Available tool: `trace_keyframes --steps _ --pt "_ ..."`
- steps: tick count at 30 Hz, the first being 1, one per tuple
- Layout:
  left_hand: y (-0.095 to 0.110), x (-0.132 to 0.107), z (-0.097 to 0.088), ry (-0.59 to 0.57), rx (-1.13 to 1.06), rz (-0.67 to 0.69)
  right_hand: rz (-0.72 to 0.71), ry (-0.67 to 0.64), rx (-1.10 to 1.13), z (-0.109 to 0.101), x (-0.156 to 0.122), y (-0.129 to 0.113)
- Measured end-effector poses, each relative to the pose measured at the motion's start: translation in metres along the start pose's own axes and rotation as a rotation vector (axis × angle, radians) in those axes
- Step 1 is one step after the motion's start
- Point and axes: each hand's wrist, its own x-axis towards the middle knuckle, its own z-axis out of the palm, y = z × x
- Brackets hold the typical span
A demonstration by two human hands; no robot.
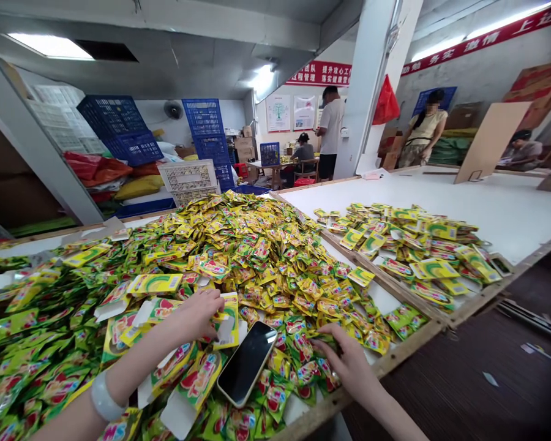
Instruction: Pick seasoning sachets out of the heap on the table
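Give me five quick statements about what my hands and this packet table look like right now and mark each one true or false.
1. The left hand grips a small yellow carton. True.
2. A phone lies screen-up on the packets between the two hands. True.
3. The right hand holds the phone. False: it rests on the green and yellow packets, apart from the phone.
4. A pale bracelet sits on the right wrist. False: it is on the left wrist.
5. A wooden strip separates the big heap from a smaller pile on the right. True.
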Motion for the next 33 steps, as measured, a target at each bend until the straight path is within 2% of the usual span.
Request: trace_keyframes --steps 3,5,6,9,10,12,14,16,18,21,23,25,30,33 --pt "-0.009 -0.011 -0.004 0.031 -0.07 -0.027 0.167 0.052 0.143 -0.004 0.003 0.002" --pt "-0.008 -0.019 -0.004 0.082 -0.276 -0.076 0.264 0.047 0.307 -0.005 0.005 -0.003" --pt "-0.003 -0.022 -0.003 0.121 -0.457 -0.108 0.302 0.041 0.411 -0.005 0.007 -0.009" --pt "0.031 -0.028 0.01 0.168 -1.127 -0.169 0.345 0.037 0.7 -0.005 0.016 -0.042" --pt "0.048 -0.029 0.016 0.127 -1.286 -0.165 0.321 0.049 0.754 -0.005 0.019 -0.055" --pt "0.083 -0.028 0.03 0.024 -1.465 -0.13 0.177 0.092 0.765 -0.001 0.026 -0.081" --pt "0.112 -0.025 0.042 0.036 -1.554 -0.106 -0.038 0.099 0.665 0.004 0.029 -0.098" --pt "0.129 -0.023 0.051 0.098 -1.624 -0.084 -0.191 0.009 0.516 0.008 0.028 -0.105" --pt "0.135 -0.022 0.057 0.121 -1.659 -0.058 -0.242 -0.168 0.344 0.008 0.024 -0.106" --pt "0.135 -0.026 0.062 0.065 -1.602 -0.012 -0.24 -0.441 0.089 -0.002 0.016 -0.107" --pt "0.135 -0.031 0.063 0.039 -1.561 -0.008 -0.221 -0.573 0.038 -0.014 0.012 -0.11" --pt "0.136 -0.035 0.064 0.004 -1.56 -0.036 -0.169 -0.608 0.098 -0.023 0.011 -0.112" --pt "0.137 -0.038 0.072 -0.134 -1.669 -0.029 -0.13 -0.473 0.195 -0.025 0.007 -0.1" --pt "0.137 -0.034 0.089 -0.173 -1.675 -0.002 -0.186 -0.59 0.196 -0.014 -0.005 -0.088"
